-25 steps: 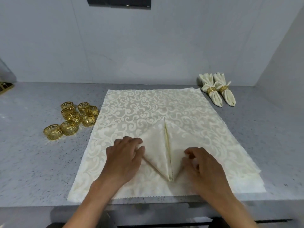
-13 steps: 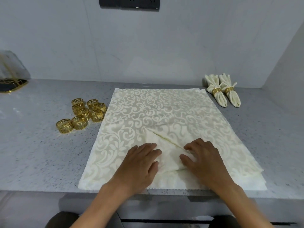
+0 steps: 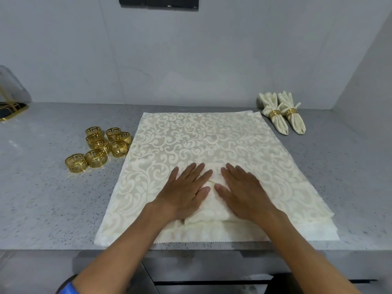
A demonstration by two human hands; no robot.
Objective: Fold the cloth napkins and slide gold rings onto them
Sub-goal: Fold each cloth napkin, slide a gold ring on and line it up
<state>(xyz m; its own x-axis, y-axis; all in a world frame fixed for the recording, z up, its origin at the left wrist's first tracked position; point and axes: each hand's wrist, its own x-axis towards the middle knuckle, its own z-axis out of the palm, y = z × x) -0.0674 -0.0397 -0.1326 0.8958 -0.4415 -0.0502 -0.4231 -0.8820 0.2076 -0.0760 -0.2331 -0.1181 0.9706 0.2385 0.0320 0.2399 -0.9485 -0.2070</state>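
In the head view, the left hand and right hand lie flat, fingers straight and spread, pressing a small folded napkin on the near middle of the flat napkin stack, with nothing pinched. The loose rings sit far left on the counter and two ringed napkins far right. When the palms lift, the folds could likely spring open, or the stack below could drag toward the near edge.
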